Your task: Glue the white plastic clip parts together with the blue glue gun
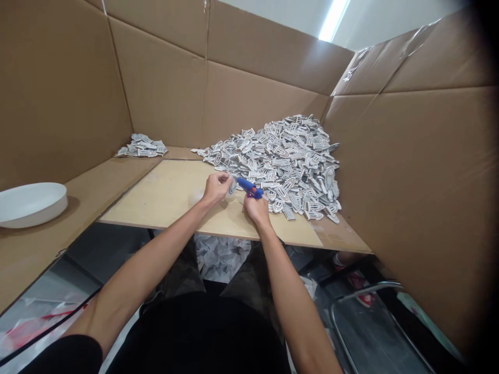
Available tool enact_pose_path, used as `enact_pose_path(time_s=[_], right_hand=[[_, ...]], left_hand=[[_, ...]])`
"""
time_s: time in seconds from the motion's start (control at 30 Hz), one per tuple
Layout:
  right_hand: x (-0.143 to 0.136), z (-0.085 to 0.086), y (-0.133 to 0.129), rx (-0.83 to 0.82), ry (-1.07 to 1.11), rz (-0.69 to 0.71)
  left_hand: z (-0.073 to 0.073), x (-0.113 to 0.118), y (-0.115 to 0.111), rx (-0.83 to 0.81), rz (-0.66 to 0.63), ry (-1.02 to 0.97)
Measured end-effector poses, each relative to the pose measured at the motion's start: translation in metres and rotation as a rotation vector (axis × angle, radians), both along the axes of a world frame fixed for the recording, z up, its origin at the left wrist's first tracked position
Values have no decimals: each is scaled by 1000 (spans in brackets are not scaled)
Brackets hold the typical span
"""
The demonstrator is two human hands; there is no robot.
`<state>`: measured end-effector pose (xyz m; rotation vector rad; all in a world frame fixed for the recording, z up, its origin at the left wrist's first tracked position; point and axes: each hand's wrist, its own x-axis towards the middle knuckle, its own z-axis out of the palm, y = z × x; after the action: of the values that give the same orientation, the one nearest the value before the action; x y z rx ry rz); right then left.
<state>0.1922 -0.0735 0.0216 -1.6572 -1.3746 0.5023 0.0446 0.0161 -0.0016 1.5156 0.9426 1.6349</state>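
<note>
A blue glue gun [249, 187] with a bit of orange on its body is gripped in my right hand [258, 209], its nozzle pointing left. My left hand [217, 188] is closed in a pinch on a small pale flat piece [233, 185] right by the nozzle. Whether the nozzle touches the piece, I cannot tell. Close behind and right of both hands lies a large heap of small white-grey cut-out pieces [280, 161], many with slots and pointed or rounded ends. Both hands are just above the pale board [171, 189].
A smaller pile of similar pieces [143, 146] sits at the back left. At the far left is a white bowl [35, 205]. Cardboard walls [265, 98] enclose the work surface. Below are crumpled translucent wrappings [222, 257], a metal-framed chair [374, 332] and a red shoe [365, 299].
</note>
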Motion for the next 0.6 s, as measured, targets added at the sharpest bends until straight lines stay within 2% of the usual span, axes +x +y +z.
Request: enact_pose_path(time_s=[0.2, 0.33, 0.5, 0.6], right_hand=[[1, -3, 2, 20, -10, 1], [3, -11, 6, 98, -61, 41], [7, -23, 11, 264, -369, 149], [4, -23, 8, 285, -587, 157]], left_hand=[[-1, 0, 1, -2, 14, 7], [-3, 0, 1, 36, 29, 48], [-8, -1, 2, 55, 71, 114], [-9, -3, 2, 42, 60, 106]])
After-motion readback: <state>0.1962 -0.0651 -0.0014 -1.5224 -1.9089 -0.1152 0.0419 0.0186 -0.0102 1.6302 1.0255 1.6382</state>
